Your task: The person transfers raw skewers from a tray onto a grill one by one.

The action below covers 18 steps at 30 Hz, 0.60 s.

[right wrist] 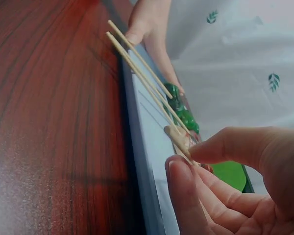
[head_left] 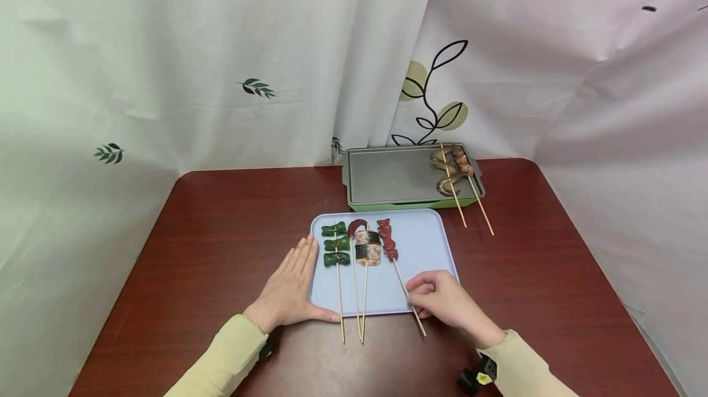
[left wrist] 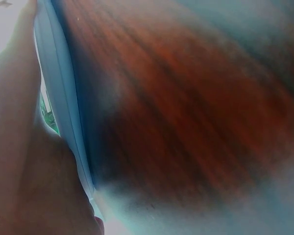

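By the left hand (head_left: pixel 290 289), fingers straight, the blue tray (head_left: pixel 426 243) is touched at 8 o'clock, presumably for steadying. On it 3 skewers (head_left: pixel 367 248) are laid, ends overhanging 6 o'clock, apparently for easy pickup. The red skewer (head_left: pixel 391 251), also there, is pinched between right hand (head_left: pixel 442 298) thumb and fingers at 4 o'clock, seemingly for control. Toward 1 o'clock, 2 more skewers (head_left: pixel 449 168) are rested on the grill pan (head_left: pixel 393 176).

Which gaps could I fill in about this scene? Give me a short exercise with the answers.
The hand pinching the thin wooden stick of the dark red lumpy skewer is the person's ____ one.
Wooden-stick skewers on the pale blue rectangular tray, the pinched one included, number ____.
Brownish skewers on the grey rectangular pan with a green base number ____.

Missing words: right; four; two
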Available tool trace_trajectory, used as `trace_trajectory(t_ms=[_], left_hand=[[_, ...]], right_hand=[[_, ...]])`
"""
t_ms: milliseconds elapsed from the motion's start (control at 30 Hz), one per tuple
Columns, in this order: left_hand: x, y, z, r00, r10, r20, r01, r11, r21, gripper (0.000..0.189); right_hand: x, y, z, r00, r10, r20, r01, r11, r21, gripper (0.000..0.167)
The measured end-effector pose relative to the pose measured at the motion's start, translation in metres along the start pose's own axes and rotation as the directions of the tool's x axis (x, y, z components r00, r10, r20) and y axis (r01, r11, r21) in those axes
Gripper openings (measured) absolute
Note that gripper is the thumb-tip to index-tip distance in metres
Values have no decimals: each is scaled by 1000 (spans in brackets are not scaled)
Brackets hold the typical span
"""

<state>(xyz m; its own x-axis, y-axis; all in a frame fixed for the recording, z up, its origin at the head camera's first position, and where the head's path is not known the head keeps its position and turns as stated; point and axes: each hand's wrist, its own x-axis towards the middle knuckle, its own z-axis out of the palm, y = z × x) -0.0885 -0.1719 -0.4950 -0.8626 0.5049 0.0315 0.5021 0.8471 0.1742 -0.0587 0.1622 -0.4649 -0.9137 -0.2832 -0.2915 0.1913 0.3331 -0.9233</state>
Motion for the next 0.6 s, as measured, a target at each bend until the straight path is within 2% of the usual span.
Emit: trace_trajectory(t_ms=[300,467,600], left_hand=[[0,-4,8,1000,1,3,-1,1000,26,152],[0,-3,5,1000,8,-7,-8,1000,-5,152],[0,-3,4,1000,-1,11,1,1000,9,153]], right_hand=[[-1,7,-6,998,41,49,-46,993,108,32],[-3,10,-7,999,9,45,-14,993,118,31],[-5,10,-9,999,-40,30,36,992,123,32]])
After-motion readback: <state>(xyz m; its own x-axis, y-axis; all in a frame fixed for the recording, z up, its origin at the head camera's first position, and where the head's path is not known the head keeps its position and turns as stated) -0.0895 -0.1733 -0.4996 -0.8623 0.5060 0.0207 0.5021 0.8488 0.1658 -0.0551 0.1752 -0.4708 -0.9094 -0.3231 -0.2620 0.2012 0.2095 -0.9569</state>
